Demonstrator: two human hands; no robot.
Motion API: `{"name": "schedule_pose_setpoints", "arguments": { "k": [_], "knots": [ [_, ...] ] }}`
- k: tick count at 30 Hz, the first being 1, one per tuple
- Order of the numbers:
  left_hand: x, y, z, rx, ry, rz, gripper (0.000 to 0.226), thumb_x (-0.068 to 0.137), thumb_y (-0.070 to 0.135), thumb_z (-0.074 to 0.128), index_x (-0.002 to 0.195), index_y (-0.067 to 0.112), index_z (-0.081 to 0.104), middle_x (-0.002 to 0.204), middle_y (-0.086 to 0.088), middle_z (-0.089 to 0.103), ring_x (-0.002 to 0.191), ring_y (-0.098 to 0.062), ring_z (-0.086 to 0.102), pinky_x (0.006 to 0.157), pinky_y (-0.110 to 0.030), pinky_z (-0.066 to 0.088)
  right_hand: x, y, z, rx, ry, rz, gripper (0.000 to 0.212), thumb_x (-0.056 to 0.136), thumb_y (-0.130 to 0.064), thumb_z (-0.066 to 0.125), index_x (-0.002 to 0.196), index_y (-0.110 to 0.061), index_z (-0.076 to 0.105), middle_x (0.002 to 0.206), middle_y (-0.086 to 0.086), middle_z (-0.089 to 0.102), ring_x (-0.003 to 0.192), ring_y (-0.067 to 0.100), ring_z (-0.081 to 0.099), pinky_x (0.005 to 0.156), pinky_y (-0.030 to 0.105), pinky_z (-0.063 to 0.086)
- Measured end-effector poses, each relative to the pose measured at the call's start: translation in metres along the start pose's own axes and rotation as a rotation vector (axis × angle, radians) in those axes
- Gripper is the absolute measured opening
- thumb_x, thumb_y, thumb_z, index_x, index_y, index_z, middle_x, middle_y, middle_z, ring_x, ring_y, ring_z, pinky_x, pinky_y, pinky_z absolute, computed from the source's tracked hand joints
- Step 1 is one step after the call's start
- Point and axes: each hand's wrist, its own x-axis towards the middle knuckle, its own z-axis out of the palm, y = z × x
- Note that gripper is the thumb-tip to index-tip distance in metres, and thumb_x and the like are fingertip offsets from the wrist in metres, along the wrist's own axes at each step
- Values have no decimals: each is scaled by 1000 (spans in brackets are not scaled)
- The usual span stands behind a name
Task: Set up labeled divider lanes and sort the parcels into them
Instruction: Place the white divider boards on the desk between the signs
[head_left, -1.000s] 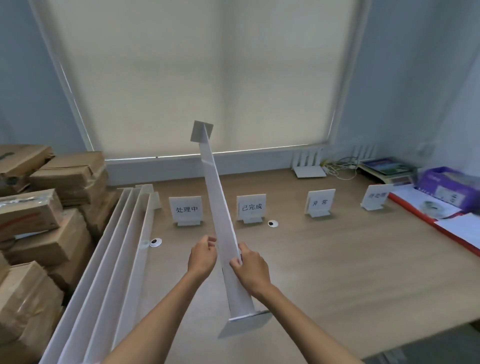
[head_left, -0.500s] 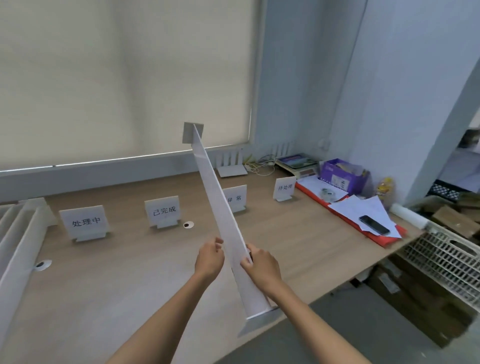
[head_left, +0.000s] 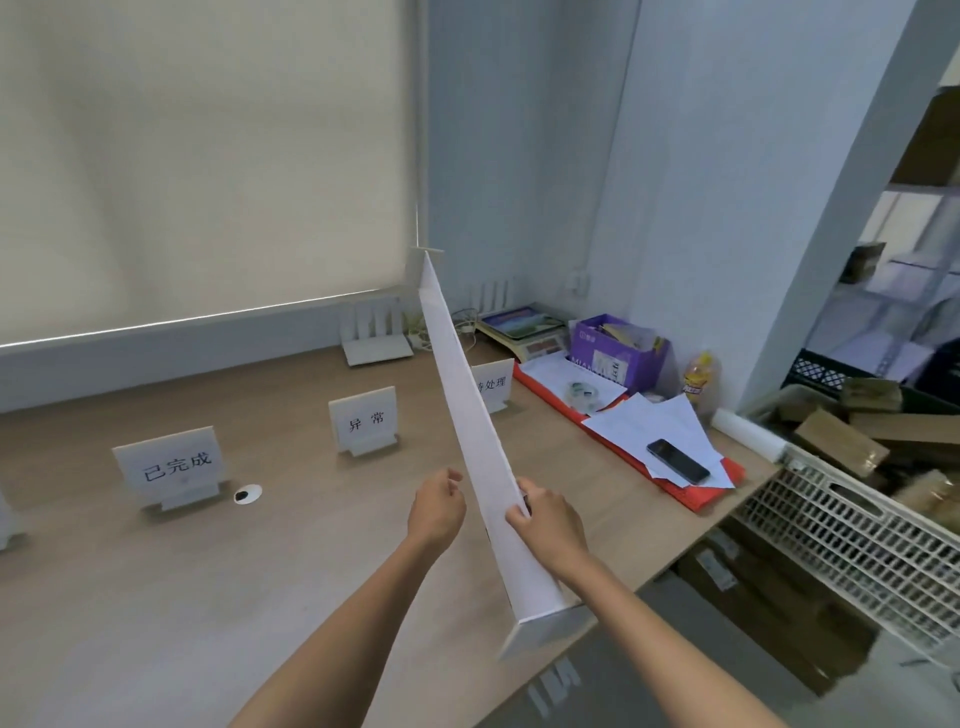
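a label sign (head_left: 171, 465) stands on the table (head_left: 156, 597) at 9 o'clock. the left hand (head_left: 436, 506) curls just beside the white divider (head_left: 467, 415); whether it grips cannot be told. the right hand (head_left: 548, 525) pinches the white divider's upper edge, aloft, slanting from 5 toward 12 o'clock.

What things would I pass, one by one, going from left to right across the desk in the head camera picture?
已完成 sign → round cable hole → 异常 sign → 待处理 sign → purple box → yellow bottle → white plastic crate, just off the desk's right end.
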Motion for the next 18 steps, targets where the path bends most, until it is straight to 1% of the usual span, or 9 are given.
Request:
{"name": "schedule_pose_setpoints", "arguments": {
  "k": [4,6,9,11,13,15,17,18],
  "knots": [
    [45,31,42,-9,-14,2,33,91,10,36,116,13,57,110,-7,64,90,-20,57,76,-27,46,49,51,-28,13,-31,2,30,89,-27,46,118,-22,54,107,0,66,83,17,63,69,32,57],
    [66,47,59,-8,-15,5,33,91,10,36,116,13,57,108,-6,64,87,-19,56,73,-26,45,74,79,-45,2,-24,1,29,89,-27,46,117,-23,54,107,0,65,84,17,63,72,35,57],
    [86,65,81,10,0,5,33,90,8,36,115,13,57,106,-5,63,91,-22,58,75,-27,47,104,118,-68,-35,-14,1,26,90,-25,46,114,-20,54,106,2,65,86,17,62,72,35,57],
    [97,71,98,2,5,-6,32,89,8,37,113,14,58,103,-5,62,89,-20,57,76,-30,49,123,143,-77,-61,-6,-14,26,90,-25,46,115,-19,54,108,2,65,88,17,62,75,35,57],
    [106,75,116,-11,11,-26,31,88,8,37,109,15,58,101,-4,62,88,-20,57,76,-33,51,143,169,-79,-76,-23,-14,27,91,-26,46,116,-19,54,111,2,64,87,15,60,70,27,55],
    [116,78,135,-8,19,-49,31,88,8,37,108,16,58,103,-5,62,89,-20,57,76,-32,50,162,193,-80,-83,-50,-10,29,92,-30,46,119,-21,51,113,1,64,86,13,61,68,22,52],
    [126,83,153,-2,32,-77,31,88,8,36,109,16,58,103,-5,62,87,-19,57,74,-29,47,184,218,-79,-98,-66,-24,34,90,-37,45,122,-25,48,114,-1,63,88,14,63,73,26,56],
    [132,87,163,-4,43,-90,31,88,7,36,109,16,58,103,-6,62,87,-19,56,74,-28,46,196,231,-80,-99,-77,-35,36,91,-37,45,124,-25,47,115,-1,63,89,16,63,75,28,56]
  ]
}}
